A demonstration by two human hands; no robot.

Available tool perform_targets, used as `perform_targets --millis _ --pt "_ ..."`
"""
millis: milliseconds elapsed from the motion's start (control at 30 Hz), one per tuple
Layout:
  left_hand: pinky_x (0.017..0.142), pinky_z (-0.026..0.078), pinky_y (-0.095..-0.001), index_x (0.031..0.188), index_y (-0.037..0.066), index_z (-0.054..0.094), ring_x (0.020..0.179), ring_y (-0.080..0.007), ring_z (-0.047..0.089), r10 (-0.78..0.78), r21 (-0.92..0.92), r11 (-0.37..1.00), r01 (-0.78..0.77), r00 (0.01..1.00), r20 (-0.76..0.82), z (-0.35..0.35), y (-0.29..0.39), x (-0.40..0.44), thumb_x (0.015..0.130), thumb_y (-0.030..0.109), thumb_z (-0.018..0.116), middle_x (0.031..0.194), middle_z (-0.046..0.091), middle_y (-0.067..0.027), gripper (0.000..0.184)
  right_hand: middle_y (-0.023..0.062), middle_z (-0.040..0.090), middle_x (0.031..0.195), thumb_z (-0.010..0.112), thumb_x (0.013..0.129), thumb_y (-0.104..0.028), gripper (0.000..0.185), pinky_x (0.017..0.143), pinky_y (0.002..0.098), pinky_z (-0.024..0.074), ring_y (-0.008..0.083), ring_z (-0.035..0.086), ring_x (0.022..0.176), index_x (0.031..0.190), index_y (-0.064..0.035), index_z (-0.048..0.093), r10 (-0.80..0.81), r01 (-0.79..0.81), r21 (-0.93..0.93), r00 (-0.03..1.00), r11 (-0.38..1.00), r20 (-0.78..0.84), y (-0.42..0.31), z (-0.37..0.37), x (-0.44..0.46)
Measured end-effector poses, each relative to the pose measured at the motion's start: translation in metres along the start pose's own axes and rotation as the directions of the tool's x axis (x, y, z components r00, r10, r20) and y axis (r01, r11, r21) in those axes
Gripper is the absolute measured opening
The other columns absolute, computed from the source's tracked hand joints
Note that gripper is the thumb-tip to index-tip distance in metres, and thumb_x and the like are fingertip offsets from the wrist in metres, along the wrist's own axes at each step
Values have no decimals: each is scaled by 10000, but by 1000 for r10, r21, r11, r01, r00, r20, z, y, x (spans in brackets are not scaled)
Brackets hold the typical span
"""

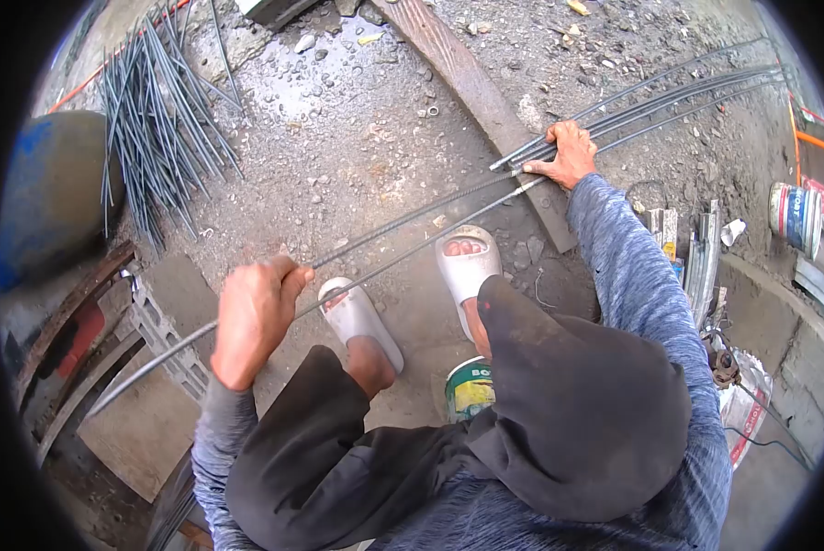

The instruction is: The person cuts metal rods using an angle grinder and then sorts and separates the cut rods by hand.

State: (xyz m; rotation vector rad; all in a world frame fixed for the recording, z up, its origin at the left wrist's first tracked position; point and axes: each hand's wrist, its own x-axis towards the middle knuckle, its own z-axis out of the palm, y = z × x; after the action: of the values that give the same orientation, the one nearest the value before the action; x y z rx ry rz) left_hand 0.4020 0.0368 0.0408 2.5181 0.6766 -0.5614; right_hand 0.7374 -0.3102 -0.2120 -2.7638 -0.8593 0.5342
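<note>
My left hand (254, 317) is closed in a fist around a long ribbed steel bar (412, 216), above the ground to the left of my feet. A second steel bar (430, 239) runs alongside, nearer to my feet. My right hand (570, 154) rests over the bars where they cross a wooden plank (471, 83). Its fingers are curled and the thumb presses beside the bar ends. More steel bars (678, 103) fan out beyond it to the upper right. Which bar continues past my left fist is hard to tell.
A pile of cut steel rods (159, 119) lies at upper left by a blue, mud-coated drum (63, 193). A hollow block (168, 340) stands at left. A green-labelled bucket (470, 387) is between my legs; a paint bucket (795, 219) and metal channels (703, 262) are at right.
</note>
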Motion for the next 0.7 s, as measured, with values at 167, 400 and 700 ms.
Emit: perform_targets --millis 167,400,700 --pt "635 494 -504 948 27 740 727 -450 670 -101 -240 963 123 990 101 149 -100 -20 971 333 694 760 649 -267 311 69 532 1184 915 561 -633 804 1066 515 343 342 489 1211 1129 -160 600 -18 18 -15 1000 1000 12 0 -4 0" --pt "602 472 -410 911 -33 718 594 -258 604 -209 -378 885 271 958 197 164 -90 -38 986 316 690 675 601 -232 358 71 528 1199 915 585 -609 780 1065 502 354 333 492 1210 1135 -158 596 -21 20 -26 999 999 -28 2 -4 3" --pt "507 323 -276 791 6 699 533 -53 408 -215 -592 541 597 779 589 101 -76 -60 1042 347 625 571 492 35 430 70 515 1217 920 572 -615 799 1101 517 314 338 465 1246 1141 -163 589 -4 4 -4 1000 1000 -10 -1 0 -1"
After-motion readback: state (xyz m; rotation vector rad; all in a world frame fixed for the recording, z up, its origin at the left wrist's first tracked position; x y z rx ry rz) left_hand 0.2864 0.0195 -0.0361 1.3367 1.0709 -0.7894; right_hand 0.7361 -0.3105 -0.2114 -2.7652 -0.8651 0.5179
